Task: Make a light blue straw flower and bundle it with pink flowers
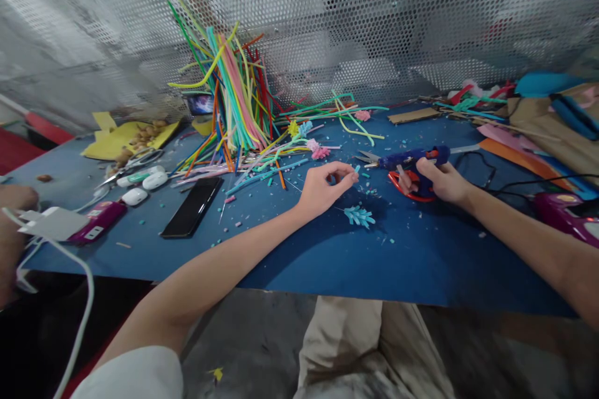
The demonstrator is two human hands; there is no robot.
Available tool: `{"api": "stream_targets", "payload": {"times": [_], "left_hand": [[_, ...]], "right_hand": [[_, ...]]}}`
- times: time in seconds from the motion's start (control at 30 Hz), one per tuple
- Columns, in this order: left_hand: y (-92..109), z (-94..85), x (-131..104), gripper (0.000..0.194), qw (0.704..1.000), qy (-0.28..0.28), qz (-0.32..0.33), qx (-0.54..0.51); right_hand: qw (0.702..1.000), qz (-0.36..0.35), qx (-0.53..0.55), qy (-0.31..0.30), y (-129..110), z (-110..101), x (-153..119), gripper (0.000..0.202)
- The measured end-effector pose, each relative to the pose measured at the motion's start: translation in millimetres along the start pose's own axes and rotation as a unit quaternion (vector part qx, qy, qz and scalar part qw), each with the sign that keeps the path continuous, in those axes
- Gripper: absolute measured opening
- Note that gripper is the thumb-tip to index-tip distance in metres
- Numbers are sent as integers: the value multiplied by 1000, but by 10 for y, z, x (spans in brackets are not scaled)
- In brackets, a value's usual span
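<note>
Since the bit [357,169] past the left hand's [326,186] pinch looks light and soft, hold its end; the right hand [442,179] grips the gun [407,158].

The glue gun [414,156] is dark blue, the looped handle [423,199] red, the sprig [359,216] light blue, the counter [290,262] deep blue. Pipe cleaners [234,96] mix green, yellow, pink, orange; the smartphone [193,207] is black, the perforated panel [384,31] dotted silver.

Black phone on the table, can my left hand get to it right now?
Probably yes: the phone lies uncovered, out to the side of the left hand. That hand seems to pinch a small light-blue piece, which may need putting down first.
</note>
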State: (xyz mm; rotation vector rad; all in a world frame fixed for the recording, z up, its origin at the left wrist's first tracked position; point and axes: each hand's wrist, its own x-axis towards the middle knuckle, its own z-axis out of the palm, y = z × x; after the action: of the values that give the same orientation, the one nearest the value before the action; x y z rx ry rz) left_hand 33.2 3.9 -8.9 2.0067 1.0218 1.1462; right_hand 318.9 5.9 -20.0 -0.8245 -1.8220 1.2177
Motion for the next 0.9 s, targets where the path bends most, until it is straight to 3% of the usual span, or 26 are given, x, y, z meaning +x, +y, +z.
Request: {"api": "stream_targets", "payload": {"times": [0.9], "left_hand": [[-50, 6, -7, 23, 999, -9, 31, 28]], "right_hand": [[1000, -3, 4, 0, 27, 51, 11, 57]]}}
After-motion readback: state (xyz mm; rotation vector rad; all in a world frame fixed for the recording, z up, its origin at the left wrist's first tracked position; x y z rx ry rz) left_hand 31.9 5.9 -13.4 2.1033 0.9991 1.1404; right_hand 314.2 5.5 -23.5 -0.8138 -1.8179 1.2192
